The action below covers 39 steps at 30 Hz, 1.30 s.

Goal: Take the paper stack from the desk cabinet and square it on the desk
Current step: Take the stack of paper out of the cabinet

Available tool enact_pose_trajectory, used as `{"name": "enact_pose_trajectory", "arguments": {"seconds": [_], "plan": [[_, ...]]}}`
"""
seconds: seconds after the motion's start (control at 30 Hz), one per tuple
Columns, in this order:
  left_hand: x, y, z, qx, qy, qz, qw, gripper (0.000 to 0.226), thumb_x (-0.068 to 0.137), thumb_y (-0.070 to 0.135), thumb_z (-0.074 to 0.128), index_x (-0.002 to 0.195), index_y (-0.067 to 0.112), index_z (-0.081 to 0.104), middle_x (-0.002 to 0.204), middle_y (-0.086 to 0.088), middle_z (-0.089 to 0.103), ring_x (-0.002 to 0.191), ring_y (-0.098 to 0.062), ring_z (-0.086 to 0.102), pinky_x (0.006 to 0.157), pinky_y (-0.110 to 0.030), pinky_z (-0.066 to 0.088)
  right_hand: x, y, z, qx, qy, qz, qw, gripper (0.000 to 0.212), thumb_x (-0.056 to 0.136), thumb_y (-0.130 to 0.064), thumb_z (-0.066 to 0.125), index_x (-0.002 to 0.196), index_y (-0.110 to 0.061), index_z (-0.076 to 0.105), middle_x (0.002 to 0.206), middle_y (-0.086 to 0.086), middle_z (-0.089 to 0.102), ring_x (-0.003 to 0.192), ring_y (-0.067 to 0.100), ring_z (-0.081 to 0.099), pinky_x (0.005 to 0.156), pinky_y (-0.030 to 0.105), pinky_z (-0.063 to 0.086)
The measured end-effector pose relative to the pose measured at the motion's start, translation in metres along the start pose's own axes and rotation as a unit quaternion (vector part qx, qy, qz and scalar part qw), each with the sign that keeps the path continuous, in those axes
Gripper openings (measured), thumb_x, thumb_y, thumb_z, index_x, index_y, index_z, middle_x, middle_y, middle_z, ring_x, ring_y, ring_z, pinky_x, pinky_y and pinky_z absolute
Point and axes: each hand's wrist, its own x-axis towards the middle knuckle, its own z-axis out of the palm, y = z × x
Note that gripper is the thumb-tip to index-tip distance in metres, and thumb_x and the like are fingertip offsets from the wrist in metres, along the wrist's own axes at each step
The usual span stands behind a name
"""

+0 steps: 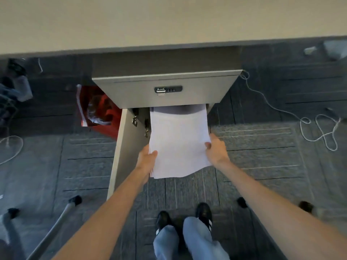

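Legs in jeans and two black shoes fill bottom centre. Mid-frame, one paper stack sits half out of the desk cabinet, far end still under the drawer front, near edge sagging and uneven. Left hand pinches the stack's left edge, thumb on top; right hand pinches the right edge the same way. One cabinet door hangs open at left, two hinges visible. Desk spans the top of frame.

Judgement: pull straight back and level (sheets look ready to fan), keep both grips even, clear the drawer front before lifting to the desk.

Others: one red bag centre left, one loose white cable right.
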Motion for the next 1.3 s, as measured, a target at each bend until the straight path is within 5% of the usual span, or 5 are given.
{"name": "enact_pose_trajectory", "arguments": {"seconds": [0.5, 0.8, 0.9, 1.1, 1.3], "plan": [[-0.176, 0.055, -0.05, -0.035, -0.074, -0.044, 0.996, 0.043, 0.1, 0.003, 0.039, 0.142, 0.011, 0.044, 0.134, -0.012, 0.057, 0.105, -0.025, 0.056, 0.089, -0.036, 0.048, -0.179, -0.044, -0.093, 0.06, 0.02, 0.074, 0.995, 0.029, 0.097, -0.004, 0.037, 0.123, -0.001, 0.05, 0.119, 0.02, 0.06, 0.099, 0.03, 0.058, 0.078, 0.037, 0.048], [-0.244, 0.094, -0.082, -0.046, -0.125, 0.014, 0.991, 0.043, 0.1, 0.006, 0.039, 0.142, 0.012, 0.043, 0.139, -0.01, 0.056, 0.121, -0.031, 0.057, 0.104, -0.048, 0.046, -0.257, -0.081, -0.138, 0.087, 0.09, 0.01, 0.992, 0.024, 0.098, -0.008, 0.039, 0.118, 0.002, 0.05, 0.099, 0.017, 0.062, 0.076, 0.026, 0.054, 0.064, 0.036, 0.044], [-0.268, 0.109, -0.091, -0.063, -0.129, 0.038, 0.989, 0.044, 0.1, 0.006, 0.039, 0.143, 0.013, 0.043, 0.138, -0.008, 0.057, 0.122, -0.03, 0.057, 0.105, -0.048, 0.045, -0.274, -0.093, -0.15, 0.097, 0.104, -0.006, 0.99, 0.025, 0.098, -0.012, 0.038, 0.12, -0.005, 0.049, 0.105, 0.018, 0.061, 0.083, 0.033, 0.059, 0.065, 0.039, 0.048], [-0.299, 0.156, -0.107, -0.042, -0.121, 0.086, 0.988, 0.041, 0.099, 0.005, 0.04, 0.139, 0.011, 0.045, 0.136, -0.011, 0.058, 0.119, -0.031, 0.058, 0.103, -0.049, 0.046, -0.297, -0.13, -0.186, 0.111, 0.128, -0.038, 0.985, 0.02, 0.098, -0.006, 0.037, 0.108, 0.003, 0.051, 0.088, 0.011, 0.056, 0.064, 0.018, 0.045, 0.051, 0.024, 0.03], [-0.311, 0.218, -0.118, -0.065, -0.139, 0.14, 0.978, 0.044, 0.099, 0.002, 0.038, 0.142, 0.008, 0.041, 0.139, -0.01, 0.055, 0.123, -0.032, 0.056, 0.104, -0.046, 0.045, -0.289, -0.171, -0.225, 0.15, 0.157, -0.062, 0.974, 0.023, 0.096, -0.007, 0.036, 0.109, -0.002, 0.054, 0.101, 0.013, 0.061, 0.086, 0.027, 0.053, 0.063, 0.032, 0.036]]}}
